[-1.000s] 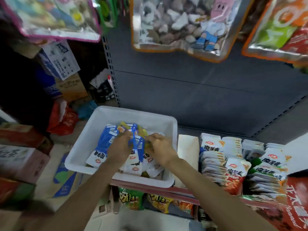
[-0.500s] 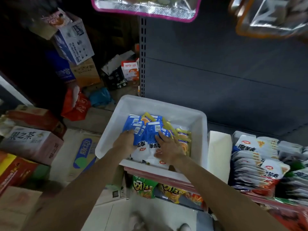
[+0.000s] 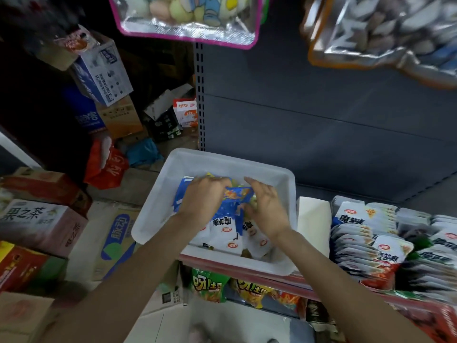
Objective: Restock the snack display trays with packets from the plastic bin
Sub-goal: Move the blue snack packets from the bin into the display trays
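Stockroom clutter everywhere, cardboard boxes (image 3: 42, 224) stacked on my left and a grey shelf back panel (image 3: 321, 120) in front of me. Plastic bin (image 3: 284, 264) sits on the shelf edge, and both my hands are down in it. Left hand (image 3: 202, 201) has its grip curled round a bunch of blue-and-white packets (image 3: 223, 222), right hand (image 3: 268, 209) is pinching the same bunch from the other side, squaring it up I guess. So I'm at the gathering step, nothing lifted out yet. Display trays (image 3: 366, 243) are just to the right of the bin, already pretty full of the same brand. Next move needs a firm two-handed hold so the slippery packets don't fan out when I carry them across.
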The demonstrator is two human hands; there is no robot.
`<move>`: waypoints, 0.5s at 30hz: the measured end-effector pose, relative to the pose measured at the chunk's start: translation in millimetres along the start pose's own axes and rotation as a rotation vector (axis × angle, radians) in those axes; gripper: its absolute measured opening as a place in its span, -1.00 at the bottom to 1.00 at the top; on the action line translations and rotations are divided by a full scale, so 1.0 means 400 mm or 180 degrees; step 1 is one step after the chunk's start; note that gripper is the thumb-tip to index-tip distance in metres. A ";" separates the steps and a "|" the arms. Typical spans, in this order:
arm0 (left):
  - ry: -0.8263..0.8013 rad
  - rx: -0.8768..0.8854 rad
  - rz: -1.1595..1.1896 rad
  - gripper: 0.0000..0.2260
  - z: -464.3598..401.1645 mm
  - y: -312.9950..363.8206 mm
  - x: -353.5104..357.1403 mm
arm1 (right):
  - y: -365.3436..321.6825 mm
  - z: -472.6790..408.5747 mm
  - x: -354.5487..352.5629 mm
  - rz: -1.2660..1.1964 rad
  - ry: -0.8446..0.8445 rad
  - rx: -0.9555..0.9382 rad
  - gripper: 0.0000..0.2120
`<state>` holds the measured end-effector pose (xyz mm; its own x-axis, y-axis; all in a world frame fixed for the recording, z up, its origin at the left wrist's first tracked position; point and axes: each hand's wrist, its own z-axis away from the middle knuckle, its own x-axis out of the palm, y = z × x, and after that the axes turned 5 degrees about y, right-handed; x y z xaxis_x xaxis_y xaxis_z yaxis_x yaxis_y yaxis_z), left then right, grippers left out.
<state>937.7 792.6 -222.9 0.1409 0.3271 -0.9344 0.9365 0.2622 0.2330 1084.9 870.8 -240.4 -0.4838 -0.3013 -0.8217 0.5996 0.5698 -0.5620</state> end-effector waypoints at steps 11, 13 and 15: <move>0.0114 -0.1124 0.2381 -0.41 -0.089 0.273 0.045 | 0.241 0.088 -0.258 -0.1357 0.0862 0.0754 -0.69; -0.0043 -0.1069 0.2778 -0.59 -0.103 0.340 0.054 | 0.283 0.108 -0.298 -0.1271 0.0904 0.0831 -0.72; 0.0025 -0.1035 0.2949 -0.77 -0.113 0.402 0.060 | 0.323 0.128 -0.333 -0.0997 0.0945 0.0868 -0.78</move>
<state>1077.2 883.8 -195.4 0.7719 0.5354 -0.3428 0.3220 0.1357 0.9370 1259.4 945.4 -208.3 -0.8036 -0.1729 -0.5695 0.5220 0.2548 -0.8140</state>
